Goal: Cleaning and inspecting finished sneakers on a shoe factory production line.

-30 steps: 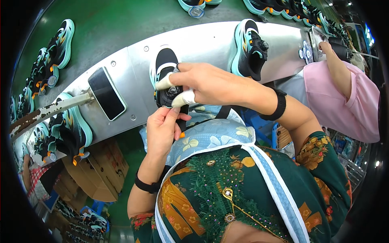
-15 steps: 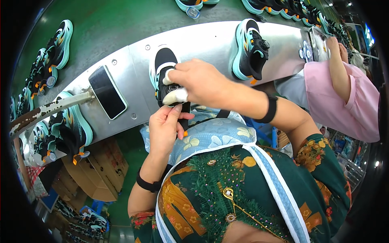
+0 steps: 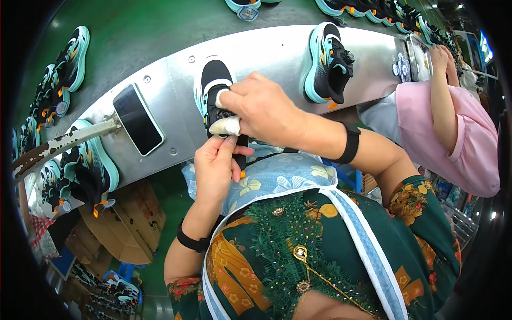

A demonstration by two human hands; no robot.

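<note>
A black sneaker (image 3: 215, 70) with a white and mint sole lies toe-away on the metal ledge in front of me. My right hand (image 3: 266, 109) bends over its lacing area, thumb and forefinger wrapped in white finger covers and closed on the upper. Close below, my left hand (image 3: 214, 166) pinches the sneaker near its ankle opening, thumb against forefinger. Both hands hide most of the opening and the dial. To the right, another sneaker (image 3: 326, 64) of the same kind stands on the ledge, a round dial on its tongue.
A phone (image 3: 138, 120) lies on the metal ledge (image 3: 256, 48) at left, beside a chipped metal bar (image 3: 69, 143). More sneakers (image 3: 72, 64) line the green surface beyond. A cardboard box (image 3: 128, 226) sits below left. A person in pink (image 3: 442, 128) works at right.
My right thumb has shifted slightly left over the sneaker, and the dial seen before is now mostly covered. My left hand keeps its pinch. The whole view has shifted a little.
</note>
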